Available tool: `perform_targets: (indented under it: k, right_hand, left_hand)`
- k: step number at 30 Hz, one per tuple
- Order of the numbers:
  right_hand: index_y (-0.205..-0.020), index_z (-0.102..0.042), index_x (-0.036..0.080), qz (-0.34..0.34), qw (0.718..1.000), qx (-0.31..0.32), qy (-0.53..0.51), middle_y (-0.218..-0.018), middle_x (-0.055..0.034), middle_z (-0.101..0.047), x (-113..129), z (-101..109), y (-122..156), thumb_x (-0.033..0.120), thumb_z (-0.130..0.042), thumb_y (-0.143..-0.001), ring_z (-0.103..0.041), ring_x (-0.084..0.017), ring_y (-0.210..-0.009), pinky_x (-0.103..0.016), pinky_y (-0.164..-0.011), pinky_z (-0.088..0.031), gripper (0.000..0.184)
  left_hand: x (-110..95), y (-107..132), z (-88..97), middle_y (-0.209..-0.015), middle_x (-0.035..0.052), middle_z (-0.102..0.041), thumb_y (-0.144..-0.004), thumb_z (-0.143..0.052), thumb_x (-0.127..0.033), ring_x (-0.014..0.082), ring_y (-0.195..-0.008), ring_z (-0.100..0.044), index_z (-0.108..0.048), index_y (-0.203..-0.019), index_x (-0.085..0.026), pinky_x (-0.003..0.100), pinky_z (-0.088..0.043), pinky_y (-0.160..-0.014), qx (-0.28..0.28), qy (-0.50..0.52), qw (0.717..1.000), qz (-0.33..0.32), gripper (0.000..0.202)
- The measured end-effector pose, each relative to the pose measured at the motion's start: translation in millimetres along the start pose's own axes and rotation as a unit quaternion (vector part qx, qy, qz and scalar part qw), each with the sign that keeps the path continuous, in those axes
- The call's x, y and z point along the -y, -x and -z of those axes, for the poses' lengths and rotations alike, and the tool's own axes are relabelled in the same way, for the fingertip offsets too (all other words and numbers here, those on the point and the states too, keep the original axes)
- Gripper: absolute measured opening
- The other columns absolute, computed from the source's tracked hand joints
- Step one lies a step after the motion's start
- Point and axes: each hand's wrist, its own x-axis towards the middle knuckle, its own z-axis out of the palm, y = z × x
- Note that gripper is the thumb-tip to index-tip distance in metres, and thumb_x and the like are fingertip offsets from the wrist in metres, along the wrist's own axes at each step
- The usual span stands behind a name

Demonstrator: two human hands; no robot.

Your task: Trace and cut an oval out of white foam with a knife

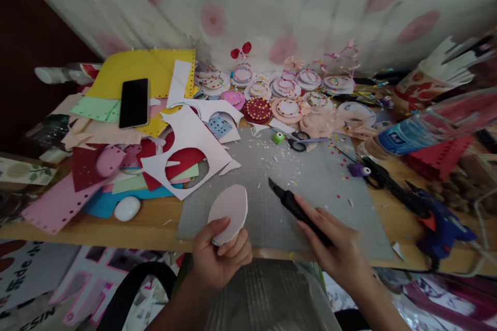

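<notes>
Pinched between the thumb and fingers of my left hand (223,256) is a pale foam cutout (230,212), rounded with a pointed top corner. My right hand (337,243) grips a black utility knife (297,208), its dark blade out and pointing up and left over the grey cutting mat (252,165). Blade and cutout are apart. Left of the mat, a white foam sheet (186,129) with a round hole cut through it overlaps coloured sheets. Small white scraps and coloured bits are scattered across the mat.
Several beaded round foam pieces (258,109) line the back. Scissors (297,139) lie at the mat's far edge. On the right are a plastic bottle (411,132) and a blue glue gun (442,227). A phone (134,103) rests on yellow foam (143,70) at left.
</notes>
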Motion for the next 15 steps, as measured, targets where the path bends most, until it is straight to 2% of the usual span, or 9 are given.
perform_targets:
  k: [4, 8, 11, 15]
  right_hand:
    - [-0.147, -0.039, 0.028, 0.088, 0.992, 0.064, -0.059, -0.083, -0.002, -0.065, 16, 7, 3, 0.023, -0.05, -0.098, -0.062, -0.013, -0.065, -0.022, -0.056, -0.047, 0.051]
    - [-0.144, -0.043, 0.029, 0.122, 0.989, 0.083, -0.02, -0.078, 0.0001, -0.062, 28, 10, 1, 0.027, -0.05, -0.098, -0.059, -0.011, -0.059, -0.023, -0.052, -0.042, 0.047]
    - [-0.145, -0.043, 0.029, 0.12, 0.989, 0.085, 0.012, -0.078, -0.0002, -0.063, 21, 9, -2, 0.028, -0.048, -0.099, -0.059, -0.011, -0.058, -0.023, -0.052, -0.042, 0.046]
    - [-0.144, -0.045, 0.026, 0.03, 0.998, 0.02, 0.058, -0.079, -0.002, -0.065, -5, 6, -6, 0.027, -0.046, -0.1, -0.063, -0.013, -0.061, -0.022, -0.054, -0.047, 0.044]
  left_hand:
    - [-2, -5, -3.6, -0.036, -0.0062, -0.015, -0.079, -0.061, -0.042, 0.0041, -0.034, -0.015, -0.02, -0.039, -0.019, 0.026, -0.014, -0.041, -0.066, -0.018, 0.998, 0.016, 0.061]
    - [-3, -9, -7.2, -0.035, -0.0068, -0.01, -0.076, -0.065, -0.044, 0.0038, -0.035, -0.014, -0.016, -0.039, -0.019, 0.026, -0.012, -0.043, -0.071, -0.037, 0.997, 0.024, 0.066]
    - [-4, -9, -5.6, -0.036, -0.006, -0.013, -0.077, -0.064, -0.044, 0.0043, -0.036, -0.015, -0.017, -0.04, -0.018, 0.026, -0.012, -0.043, -0.068, -0.056, 0.996, 0.021, 0.065]
    - [-3, -3, -1.2, -0.037, -0.005, -0.016, -0.079, -0.061, -0.046, 0.0041, -0.036, -0.018, -0.02, -0.038, -0.018, 0.028, -0.013, -0.044, -0.039, -0.075, 0.996, 0.024, 0.065]
